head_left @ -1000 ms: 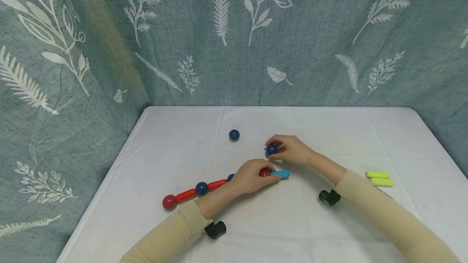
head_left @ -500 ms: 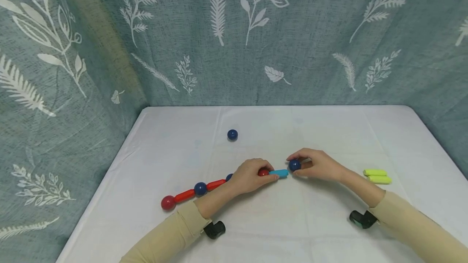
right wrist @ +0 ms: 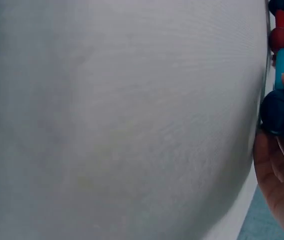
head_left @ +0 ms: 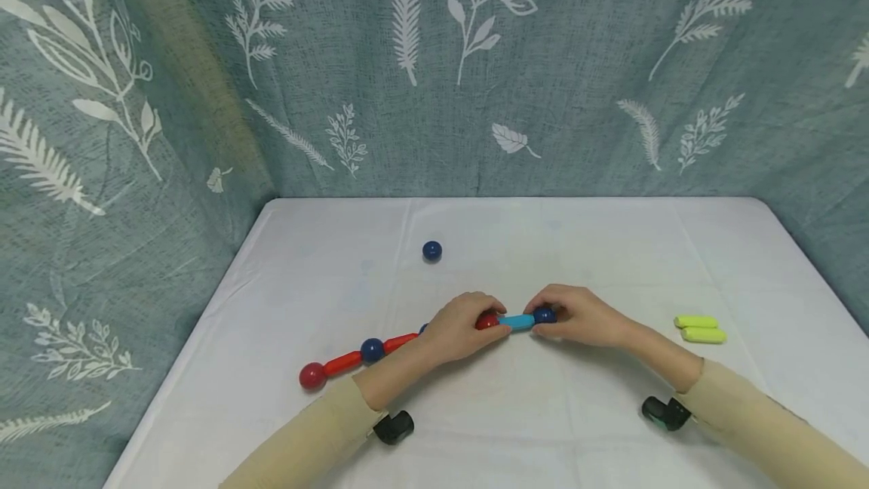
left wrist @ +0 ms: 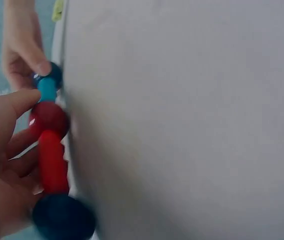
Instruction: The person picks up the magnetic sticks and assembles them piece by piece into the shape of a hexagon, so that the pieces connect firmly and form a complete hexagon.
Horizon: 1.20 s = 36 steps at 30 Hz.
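A chain of balls and rods lies slantwise on the white table: a red ball [head_left: 313, 376] at its left end, a red rod [head_left: 342, 363], a dark blue ball [head_left: 373, 350], a second red rod, then parts hidden behind my left hand [head_left: 456, 330]. That hand grips another red ball [left wrist: 50, 119] of the chain between thumb and fingers. From this ball a light blue rod [head_left: 517, 322] points right. My right hand [head_left: 585, 317] pinches a dark blue ball [right wrist: 280, 112] against the rod's free end. Whether ball and rod are firmly joined I cannot tell.
One loose dark blue ball [head_left: 431, 250] sits farther back on the table [head_left: 611, 247]. Two yellow-green rods [head_left: 703, 328] lie side by side at the right. A patterned curtain [head_left: 434, 119] hangs behind and at the left.
My right hand has brought its dark blue ball from farther back, first rightward and nearer, then left to the light blue rod's end. The left hand has stayed on the red ball.
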Motion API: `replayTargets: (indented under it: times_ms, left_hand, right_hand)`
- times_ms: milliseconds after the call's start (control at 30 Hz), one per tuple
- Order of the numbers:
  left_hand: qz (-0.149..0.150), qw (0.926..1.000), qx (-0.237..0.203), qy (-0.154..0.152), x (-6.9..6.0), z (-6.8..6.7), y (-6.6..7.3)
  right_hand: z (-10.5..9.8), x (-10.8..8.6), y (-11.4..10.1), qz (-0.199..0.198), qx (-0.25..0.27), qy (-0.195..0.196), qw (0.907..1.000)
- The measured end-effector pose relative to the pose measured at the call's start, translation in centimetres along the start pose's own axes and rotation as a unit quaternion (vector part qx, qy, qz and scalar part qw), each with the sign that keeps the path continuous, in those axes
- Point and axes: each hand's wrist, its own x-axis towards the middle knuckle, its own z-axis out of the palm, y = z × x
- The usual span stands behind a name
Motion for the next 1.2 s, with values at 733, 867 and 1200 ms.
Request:
replayTargets:
  times_ms: [733, 867, 1200]
  left_hand:
    - [-0.225, 0.9674, 0.087, 0.077, -12.0, -7.3, -4.6]
    - [-0.231, 0.9688, 0.021, 0.086, -11.9, -6.1, -4.4]
    - [-0.203, 0.9746, -0.092, 0.022, -11.4, -3.7, -2.4]
  right_hand:
    - [-1.3, 1.0, 1.1, 0.065, -0.094, 0.114, 0.9869]
    - [-0.9, 1.3, 1.0, 0.068, -0.101, 0.122, 0.985]
    - [-0.5, 1.4, 0.5, 0.083, -0.084, 0.124, 0.9853]
